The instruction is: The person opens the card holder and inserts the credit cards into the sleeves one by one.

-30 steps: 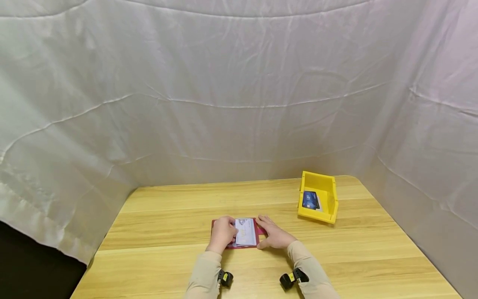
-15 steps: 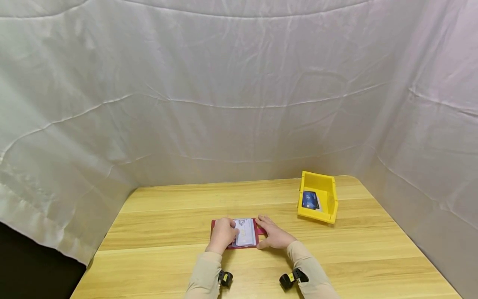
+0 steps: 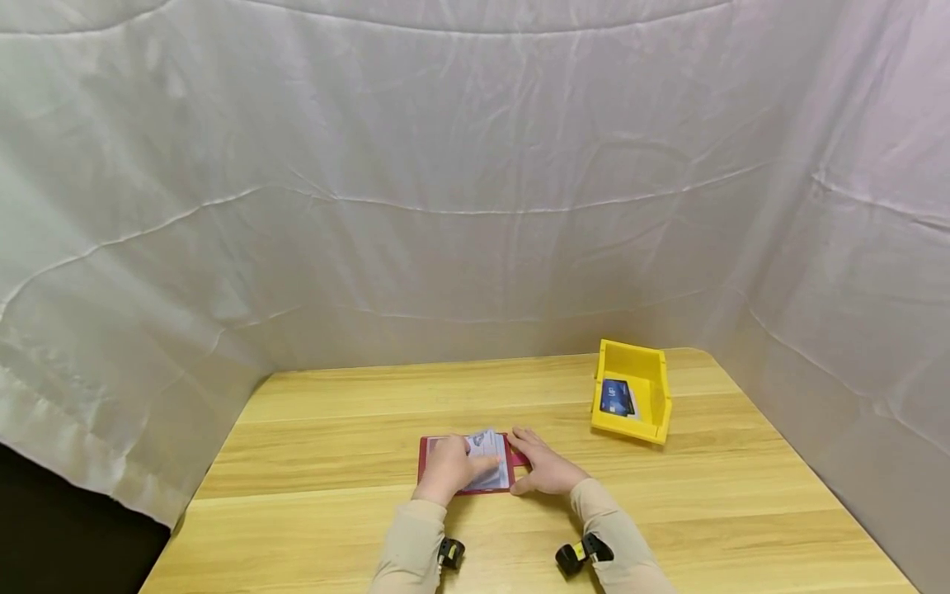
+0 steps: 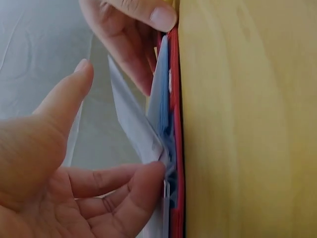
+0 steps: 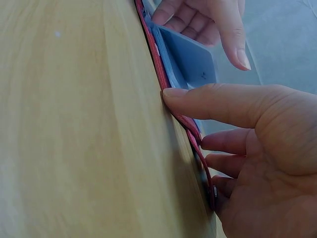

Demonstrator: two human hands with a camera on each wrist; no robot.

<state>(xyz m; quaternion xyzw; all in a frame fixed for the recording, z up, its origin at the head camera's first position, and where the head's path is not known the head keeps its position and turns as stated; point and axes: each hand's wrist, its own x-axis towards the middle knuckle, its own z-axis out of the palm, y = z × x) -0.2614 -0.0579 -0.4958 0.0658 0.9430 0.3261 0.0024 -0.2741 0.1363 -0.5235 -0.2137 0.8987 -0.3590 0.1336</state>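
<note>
A red card holder [image 3: 423, 464] lies open on the table, with clear sleeves and cards inside. One pale sleeve page [image 4: 130, 106] stands tilted up from the others. My left hand [image 3: 448, 469] is over the holder's left half; its bent fingertips touch the page near the fold, while the thumb sticks out apart. At the right edge rests my right hand [image 3: 547, 470], thumb on the near corner [image 5: 171, 94] and fingers spread toward the far side. Beneath that palm runs a red strap [image 5: 200, 161] with a metal snap [image 5: 215, 191].
A yellow bin [image 3: 629, 426] stands at the back right of the wooden table [image 3: 334, 429]. Inside it lie a blue card [image 3: 615, 397] and a paler one partly beneath. Grey curtains [image 3: 475, 247] enclose the table at the back and sides.
The left fingers, earlier bent in toward the thumb at the card sleeve, are now spread from it, and the sleeve page has tilted up. The right hand has stayed put.
</note>
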